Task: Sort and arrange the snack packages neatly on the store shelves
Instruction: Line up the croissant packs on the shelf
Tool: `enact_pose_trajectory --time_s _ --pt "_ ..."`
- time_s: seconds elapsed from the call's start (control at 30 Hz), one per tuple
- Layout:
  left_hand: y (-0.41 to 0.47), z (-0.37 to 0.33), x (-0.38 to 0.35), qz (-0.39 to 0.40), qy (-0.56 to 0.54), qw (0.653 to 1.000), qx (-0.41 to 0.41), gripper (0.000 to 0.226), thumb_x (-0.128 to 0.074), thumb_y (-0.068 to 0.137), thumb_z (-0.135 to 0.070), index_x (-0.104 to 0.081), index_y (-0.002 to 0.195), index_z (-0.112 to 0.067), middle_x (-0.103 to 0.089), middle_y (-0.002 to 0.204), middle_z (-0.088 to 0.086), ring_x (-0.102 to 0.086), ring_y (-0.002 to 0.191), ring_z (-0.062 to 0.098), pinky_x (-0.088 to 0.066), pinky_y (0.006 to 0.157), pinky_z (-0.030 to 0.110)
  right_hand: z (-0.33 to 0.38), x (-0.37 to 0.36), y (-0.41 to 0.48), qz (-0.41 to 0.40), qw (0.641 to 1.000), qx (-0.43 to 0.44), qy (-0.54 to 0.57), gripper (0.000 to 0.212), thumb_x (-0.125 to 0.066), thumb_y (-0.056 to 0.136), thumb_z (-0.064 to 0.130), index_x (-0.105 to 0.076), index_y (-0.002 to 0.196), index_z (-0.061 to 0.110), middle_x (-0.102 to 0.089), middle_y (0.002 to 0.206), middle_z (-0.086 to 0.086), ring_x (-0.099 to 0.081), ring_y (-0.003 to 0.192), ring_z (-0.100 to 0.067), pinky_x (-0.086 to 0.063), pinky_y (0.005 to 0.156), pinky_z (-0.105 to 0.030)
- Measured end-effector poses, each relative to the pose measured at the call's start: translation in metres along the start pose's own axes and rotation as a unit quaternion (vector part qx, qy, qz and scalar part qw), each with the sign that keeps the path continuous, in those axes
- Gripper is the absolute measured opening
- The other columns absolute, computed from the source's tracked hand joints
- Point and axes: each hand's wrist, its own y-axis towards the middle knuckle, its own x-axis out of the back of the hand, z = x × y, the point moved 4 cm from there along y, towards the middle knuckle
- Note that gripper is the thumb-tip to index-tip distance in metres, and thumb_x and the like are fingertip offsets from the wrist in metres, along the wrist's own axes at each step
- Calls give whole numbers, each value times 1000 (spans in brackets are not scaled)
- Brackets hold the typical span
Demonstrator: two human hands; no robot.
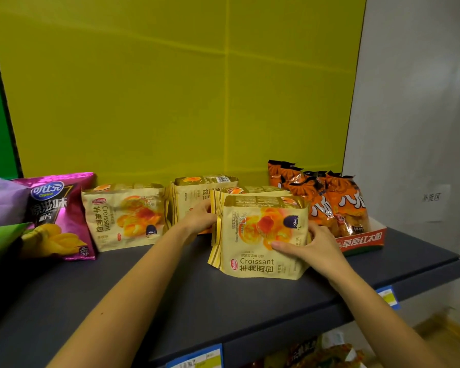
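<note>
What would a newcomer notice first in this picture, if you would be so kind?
The bright yellow panel fills the upper view. Mid-shelf, the left hand and right hand hold the front croissant pack, with more standing behind. A purple chip bag stands at left, and orange bags sit in a red tray at right.

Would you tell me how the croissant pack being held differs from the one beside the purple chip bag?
The held croissant pack shows its name reading level; the left croissant pack shows it running sideways. The right hand grips the held one; the left one stands untouched. Same beige design.
</note>
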Motion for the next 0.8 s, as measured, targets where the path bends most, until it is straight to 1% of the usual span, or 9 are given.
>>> enact_pose_trajectory --time_s 0.07,0.13,0.2,0.27,0.43,0.53,0.63,0.73,0.8 --pt "-2 0 -1 -6 1 1000 -14 34 -66 81 -8 -61 115 -7 -67 114 11 -63 106 24 -52 84 29 -1 2 -3 -2 1000 9 1 110 -73 34 75 -52 128 22 -46 125 -2 -41 123 -24 -40 103 -47" --pt "-10 -3 -1 -14 6 1000 -23 31 -66 81 -7 -61 111 -8 -67 109 9 -63 102 21 -53 80 25 -2 5 -7 5 999 25 33 87 -77 40 66 -57 116 28 -49 117 3 -44 119 -21 -42 101 -47" --pt "-21 -7 1 -34 15 999 -28 29 -67 79 -6 -60 107 -11 -65 106 7 -61 104 22 -52 88 32 -3 9 -11 29 996 29 84 79 -78 34 63 -59 105 34 -58 109 10 -55 111 -18 -48 97 -46" --pt "-36 -10 6 -60 39 997 -33 33 -68 79 -9 -56 110 -11 -62 105 3 -59 102 17 -47 92 31 -3 10 -13 60 990 25 128 85 -80 29 57 -60 107 30 -67 106 8 -63 104 -16 -52 93 -44" --pt "-76 -1 43 -126 -28 991 -21 34 -73 76 -15 -59 106 -14 -66 100 -3 -64 94 13 -51 71 17 0 7 -11 89 977 35 188 100 -83 14 63 -61 104 27 -70 105 3 -66 100 -16 -54 89 -43" --pt "-104 11 78 -161 -55 985 -10 34 -72 76 -14 -62 109 -13 -70 101 -1 -67 94 14 -54 72 18 10 1 -8 96 973 42 205 79 -85 34 43 -61 105 20 -68 107 0 -64 102 -17 -54 88 -42" --pt "-132 25 111 -181 -57 982 -5 28 -72 75 -14 -64 101 -22 -75 88 -9 -70 92 10 -56 72 20 15 -7 -1 102 968 52 221 55 -82 55 20 -59 105 14 -66 100 3 -63 90 -8 -52 69 -25" --pt "-154 28 131 -190 -57 980 -11 34 -67 79 -4 -59 110 -15 -75 82 -10 -70 79 0 -53 60 11 16 -17 7 92 967 53 233 54 -79 65 10 -55 113 13 -63 96 7 -58 82 -1 -47 63 -20" --pt "-162 28 138 -212 -68 975 -24 43 -65 80 1 -49 117 -14 -67 95 -9 -69 78 4 -53 59 10 17 -26 14 96 967 49 229 63 -81 64 15 -50 118 14 -64 111 -3 -59 86 -7 -49 67 -25"
